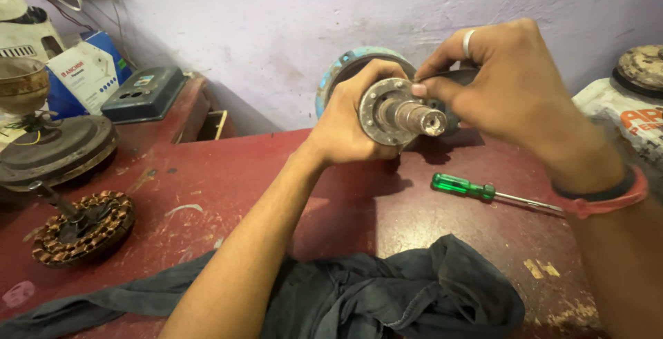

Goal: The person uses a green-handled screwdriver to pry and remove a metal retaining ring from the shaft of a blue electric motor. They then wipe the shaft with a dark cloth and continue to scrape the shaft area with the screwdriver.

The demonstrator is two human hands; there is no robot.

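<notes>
Both hands are raised above the worn red painted surface [228, 173], far centre, close to the pale purple wall [276, 21]. The left hand [349, 121] is curled shut around the rim of a round grey metal flange with a protruding steel shaft [400, 112]; the shaft end points toward the viewer. The right hand [511, 87], wearing a silver ring [469, 42], closes thumb and forefinger on the flange's upper right edge, the other fingers wrapped over a dark part behind it — what that part is cannot be told. A red band and a black band sit on the right wrist. A round blue-rimmed motor housing [342, 69] shows just behind the left hand.

On the surface, just right of and below the hands, lies a green-handled screwdriver [483, 192], untouched, its blade pointing right. A crumpled dark grey cloth [414, 290] lies along the near edge, under the left forearm. At the near left rests a round copper-wound stator with a dark shaft [83, 227]; beyond it a dark round motor cover [59, 151]. Farther left — a dark teal switch box [145, 93] and a blue and white carton [86, 73].
</notes>
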